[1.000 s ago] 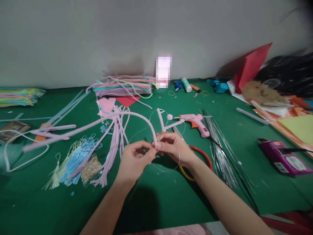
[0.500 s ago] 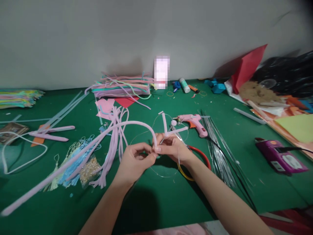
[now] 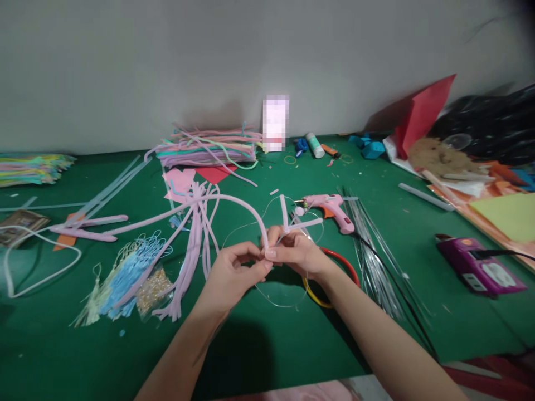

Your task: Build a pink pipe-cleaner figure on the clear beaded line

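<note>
My left hand (image 3: 237,273) and my right hand (image 3: 295,253) meet at the middle of the table, fingers closed in a pinch. Between their fingertips is one end of a long pale pink pipe cleaner (image 3: 234,201), which arches up and away to the left. A short V-shaped pink pipe cleaner piece (image 3: 285,211) sticks up just beyond my right fingers; the hand hides how it is attached. Thin wire (image 3: 278,305) loops around and below both hands. Under my right wrist lies a tool with red and yellow handles (image 3: 340,262), partly covered.
A pink glue gun (image 3: 334,209) lies right of the hands, beside a bundle of metal wires (image 3: 371,256). Left are loose pink pipe cleaners (image 3: 188,256), blue tassels (image 3: 134,278) and a bag of beads (image 3: 154,292). A purple box (image 3: 480,267) with a cord stands right.
The long pipe cleaner's free end has swung up and away from the near left, toward the far left. Both hands keep their pinch in nearly the same place.
</note>
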`<action>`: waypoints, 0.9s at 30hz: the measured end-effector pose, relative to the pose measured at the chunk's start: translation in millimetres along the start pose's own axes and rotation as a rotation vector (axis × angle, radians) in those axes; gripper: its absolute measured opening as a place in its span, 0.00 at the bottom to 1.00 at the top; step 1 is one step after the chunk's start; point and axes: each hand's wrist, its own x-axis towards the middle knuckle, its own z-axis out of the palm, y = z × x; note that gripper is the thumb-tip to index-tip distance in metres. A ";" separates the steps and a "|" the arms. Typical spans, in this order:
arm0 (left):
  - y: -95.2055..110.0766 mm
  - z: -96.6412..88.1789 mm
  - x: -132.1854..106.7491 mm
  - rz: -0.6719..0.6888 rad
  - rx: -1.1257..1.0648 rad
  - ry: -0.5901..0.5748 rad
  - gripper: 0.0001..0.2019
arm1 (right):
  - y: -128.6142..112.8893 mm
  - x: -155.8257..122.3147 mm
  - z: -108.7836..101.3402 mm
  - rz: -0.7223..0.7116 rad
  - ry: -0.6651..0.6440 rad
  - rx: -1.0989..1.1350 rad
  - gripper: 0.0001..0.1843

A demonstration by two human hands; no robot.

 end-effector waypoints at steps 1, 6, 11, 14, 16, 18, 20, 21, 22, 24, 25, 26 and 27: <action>-0.9 0.4 -0.1 0.005 0.012 -0.003 0.06 | -0.3 -0.1 0.3 0.002 0.000 0.000 0.09; -4.6 0.5 0.0 0.022 0.057 0.002 0.06 | -0.2 -0.2 -0.1 0.025 0.017 -0.022 0.09; -5.7 -2.1 -0.7 0.027 0.084 0.012 0.06 | 3.9 0.0 0.3 0.046 0.022 -0.035 0.10; -8.5 -0.5 -2.0 0.042 0.078 0.014 0.06 | 3.5 0.2 0.2 0.046 0.030 -0.032 0.11; -10.6 2.2 -2.9 0.028 0.036 -0.003 0.06 | 0.6 0.0 -1.7 0.047 0.037 -0.029 0.12; -10.9 3.1 -3.7 0.005 -0.013 -0.075 0.07 | -4.2 -0.7 -5.2 0.050 0.041 -0.032 0.13; -7.1 -1.8 -5.1 -0.028 -0.018 -0.200 0.10 | -9.5 -2.1 -9.9 0.045 0.048 -0.042 0.13; -3.2 -7.0 -6.2 -0.046 0.006 -0.271 0.12 | -11.9 -2.9 -12.2 0.035 0.056 -0.048 0.13; 2.2 -13.7 -7.9 -0.077 0.056 -0.322 0.15 | -14.0 -3.7 -14.4 0.019 0.069 -0.056 0.13; 16.2 -29.2 -13.1 -0.095 0.208 -0.373 0.17 | -16.6 -4.9 -18.2 -0.028 0.107 -0.074 0.12; 24.1 -36.0 -16.8 -0.065 0.327 -0.291 0.16 | -17.1 -5.2 -19.7 -0.052 0.128 -0.085 0.11; 31.9 -40.9 -20.8 0.000 0.443 -0.118 0.15 | -17.1 -5.3 -20.9 -0.075 0.149 -0.094 0.10; 38.8 -43.3 -25.0 0.083 0.548 0.112 0.13 | -16.6 -5.2 -21.9 -0.095 0.173 -0.106 0.09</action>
